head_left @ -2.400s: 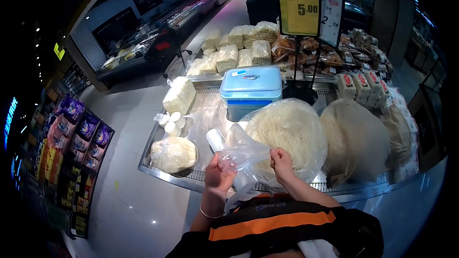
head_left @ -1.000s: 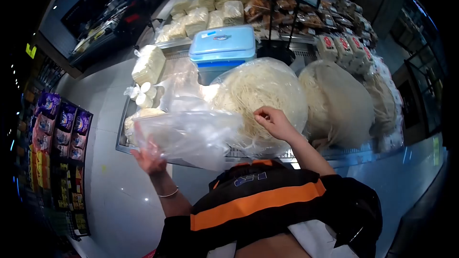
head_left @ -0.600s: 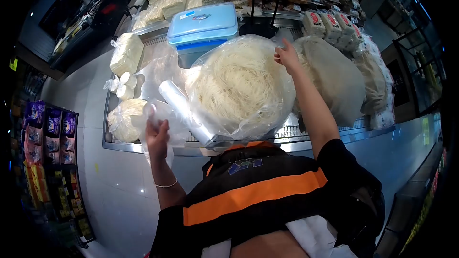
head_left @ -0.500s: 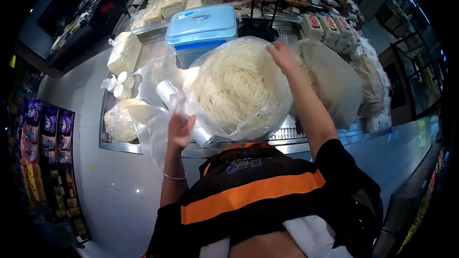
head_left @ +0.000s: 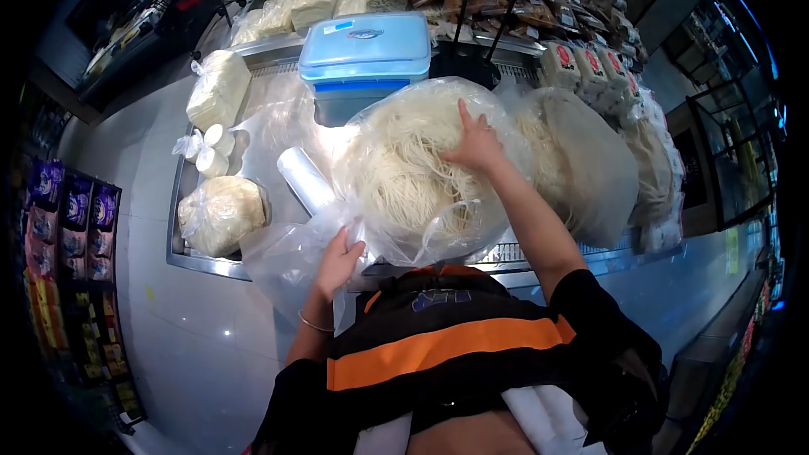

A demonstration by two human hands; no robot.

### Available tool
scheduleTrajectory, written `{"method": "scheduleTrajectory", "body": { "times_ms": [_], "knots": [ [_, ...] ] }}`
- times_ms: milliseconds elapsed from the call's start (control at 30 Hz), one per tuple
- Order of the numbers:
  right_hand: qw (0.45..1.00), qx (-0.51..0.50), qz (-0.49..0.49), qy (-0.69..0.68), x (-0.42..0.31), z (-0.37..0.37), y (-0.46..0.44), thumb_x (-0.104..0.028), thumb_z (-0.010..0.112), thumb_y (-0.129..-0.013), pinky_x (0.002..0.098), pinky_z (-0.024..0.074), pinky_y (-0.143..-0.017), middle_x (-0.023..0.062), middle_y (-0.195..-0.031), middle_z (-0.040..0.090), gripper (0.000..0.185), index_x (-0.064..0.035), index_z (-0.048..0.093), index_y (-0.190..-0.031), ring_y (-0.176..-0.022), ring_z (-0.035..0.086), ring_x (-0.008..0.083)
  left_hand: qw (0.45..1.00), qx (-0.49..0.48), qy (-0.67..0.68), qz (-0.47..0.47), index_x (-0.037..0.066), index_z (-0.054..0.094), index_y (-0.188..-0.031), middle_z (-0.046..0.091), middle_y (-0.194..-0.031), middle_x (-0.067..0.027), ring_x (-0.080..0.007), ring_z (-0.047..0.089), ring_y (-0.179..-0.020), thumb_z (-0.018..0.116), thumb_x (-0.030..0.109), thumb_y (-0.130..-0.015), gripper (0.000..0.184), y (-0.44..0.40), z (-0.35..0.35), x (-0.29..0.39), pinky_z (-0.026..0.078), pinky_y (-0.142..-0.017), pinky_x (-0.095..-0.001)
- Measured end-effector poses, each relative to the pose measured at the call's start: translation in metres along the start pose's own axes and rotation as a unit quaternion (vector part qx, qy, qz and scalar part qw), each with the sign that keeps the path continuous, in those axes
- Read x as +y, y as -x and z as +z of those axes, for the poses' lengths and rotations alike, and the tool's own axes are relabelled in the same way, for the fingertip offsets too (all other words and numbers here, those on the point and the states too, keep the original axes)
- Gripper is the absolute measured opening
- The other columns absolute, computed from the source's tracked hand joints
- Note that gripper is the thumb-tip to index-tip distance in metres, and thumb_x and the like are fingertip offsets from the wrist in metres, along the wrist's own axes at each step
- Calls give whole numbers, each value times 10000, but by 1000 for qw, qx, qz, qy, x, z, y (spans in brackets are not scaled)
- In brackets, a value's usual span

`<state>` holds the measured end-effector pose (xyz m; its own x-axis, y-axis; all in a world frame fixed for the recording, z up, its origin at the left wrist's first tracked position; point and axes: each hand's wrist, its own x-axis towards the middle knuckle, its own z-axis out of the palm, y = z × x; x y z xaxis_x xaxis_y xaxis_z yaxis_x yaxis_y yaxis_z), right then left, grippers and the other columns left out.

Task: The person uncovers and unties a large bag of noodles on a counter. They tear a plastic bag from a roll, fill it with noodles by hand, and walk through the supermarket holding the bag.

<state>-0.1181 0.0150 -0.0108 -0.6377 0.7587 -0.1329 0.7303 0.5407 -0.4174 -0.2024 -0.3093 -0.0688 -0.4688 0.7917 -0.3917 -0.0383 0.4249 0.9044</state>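
Observation:
Pale noodles (head_left: 404,177) fill a large clear bag that lies on the metal counter. My right hand (head_left: 479,145) is over the upper right part of the noodles, its fingers spread and seemingly touching them. At the bag's lower left, my left hand (head_left: 340,259) is closed on a thin clear plastic bag (head_left: 282,254), which hangs past the counter's front edge. A roll of clear bags (head_left: 305,181) lies just above my left hand, its lower end covered by plastic.
A blue lidded box (head_left: 365,55) stands behind the noodles. Wrapped white blocks (head_left: 217,88), small white rolls (head_left: 217,141) and a bagged pale item (head_left: 223,215) are at the left. Another covered noodle bag (head_left: 590,164) lies right, below sign posts (head_left: 463,8).
My right hand has moved from the bag's upper right edge onto the noodles, and its fingers have spread. My left hand has shifted rightward with the thin bag, beside the noodle bag.

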Motion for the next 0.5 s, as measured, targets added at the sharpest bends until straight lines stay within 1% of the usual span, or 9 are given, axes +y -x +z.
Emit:
{"method": "scheduleTrajectory", "body": {
  "times_ms": [67, 100, 133, 200, 233, 267, 333, 367, 500],
  "knots": [
    [981, -79, -53, 167, -26, 3, 23, -432, 807, -515, 517, 389, -944, 317, -1423, 124, 1198, -321, 55, -1441, -1232, 350, 468, 987, 137, 77, 25, 32, 406, -1320, 556, -878, -47, -105, 539, -736, 518, 62, -846, 488, -3, -10, 1, 446, -714, -254],
    [961, -42, -97, 254, -29, 12, 37, -392, 797, -547, 456, 448, -891, 316, -1387, 228, 1160, -308, 63, -1442, -1152, 452, 448, 982, 161, 95, 37, 31, 427, -1295, 561, -855, -45, -104, 540, -720, 514, 55, -851, 453, -6, -12, 7, 446, -685, -244],
    [960, -38, -99, 259, -26, 13, 32, -392, 797, -547, 456, 448, -891, 316, -1387, 228, 1160, -308, 63, -1442, -1152, 452, 448, 981, 161, 100, 41, 31, 427, -1295, 561, -855, -45, -104, 540, -720, 514, 55, -851, 453, -11, -11, 12, 446, -685, -244],
    [984, -62, -71, 154, -8, 15, 23, -354, 779, -581, 469, 472, -812, 283, -1262, 439, 1137, -291, 42, -1445, -1064, 537, 372, 970, 195, 120, 80, 31, 446, -1268, 555, -822, -34, -92, 530, -707, 517, 59, -852, 423, -17, -10, 24, 433, -627, -229],
    [993, -32, -76, 89, 4, 11, 17, -264, 756, -594, 433, 491, -751, 222, -1021, 606, 1016, -218, 179, -1430, -891, 609, 341, 970, 197, 122, 78, 31, 446, -1268, 555, -822, -34, -92, 530, -707, 517, 59, -852, 423, -19, -10, 28, 433, -627, -229],
    [992, -34, -77, 90, 18, 7, 17, -264, 756, -594, 433, 491, -751, 222, -1021, 606, 1016, -218, 179, -1430, -891, 609, 341, 967, 202, 128, 87, 35, 450, -1263, 553, -810, -27, -83, 521, -695, 516, 64, -855, 415, -20, -11, 31, 419, -602, -218],
    [988, 4, -155, 3, 26, -10, 20, -203, 727, -585, 394, 494, -747, 198, -903, 636, 866, -145, 343, -1359, -841, 616, 337, 963, 209, 136, 99, 40, 454, -1258, 550, -799, -20, -75, 513, -684, 516, 69, -857, 407, -18, -16, 33, 405, -577, -208],
    [988, -8, -142, -63, 27, -23, 34, -170, 691, -582, 394, 492, -757, 206, -922, 631, 736, -110, 445, -1274, -847, 609, 353, 960, 209, 163, 91, 47, 455, -1258, 554, -800, -18, -66, 505, -680, 513, 71, -860, 403, -15, -22, 31, 394, -569, -200],
    [957, -34, -189, -217, 35, -75, 83, -194, 703, -580, 308, 446, -862, 159, -1035, 614, 784, -99, 424, -1307, -963, 599, 241, 948, 209, 223, 89, 42, 442, -1272, 561, -844, -19, -43, 497, -720, 500, 62, -865, 412, 4, -51, 22, 387, -575, -186]
  ]
}}
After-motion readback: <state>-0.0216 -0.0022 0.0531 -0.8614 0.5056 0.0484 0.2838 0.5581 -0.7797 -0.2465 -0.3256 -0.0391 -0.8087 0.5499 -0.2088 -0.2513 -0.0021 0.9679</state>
